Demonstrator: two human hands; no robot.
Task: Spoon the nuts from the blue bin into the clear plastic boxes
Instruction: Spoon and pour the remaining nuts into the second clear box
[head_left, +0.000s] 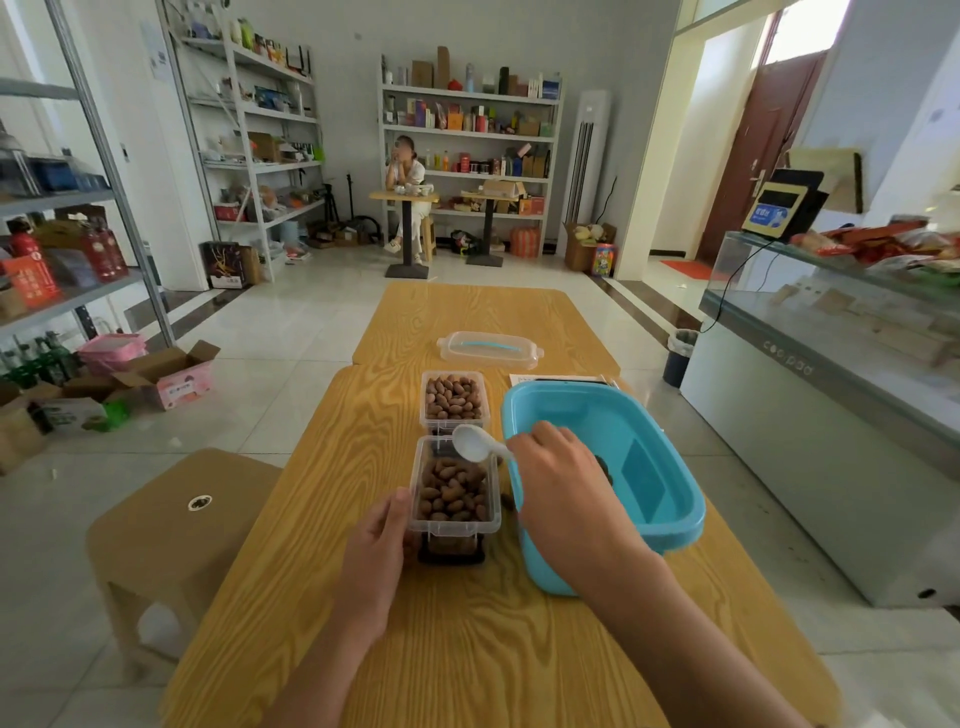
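Two clear plastic boxes stand in a row on the wooden table. The far box is full of brown nuts. The near box also holds many nuts. My left hand holds the near box by its left side. My right hand grips the handle of a white spoon, whose empty bowl hangs over the far end of the near box. The blue bin stands to the right; a few dark nuts show behind my right hand.
A clear lid with a blue handle lies on the far table. A paper sheet peeks out behind the bin. A brown stool stands left of the table, a glass counter to the right. A person sits at the back.
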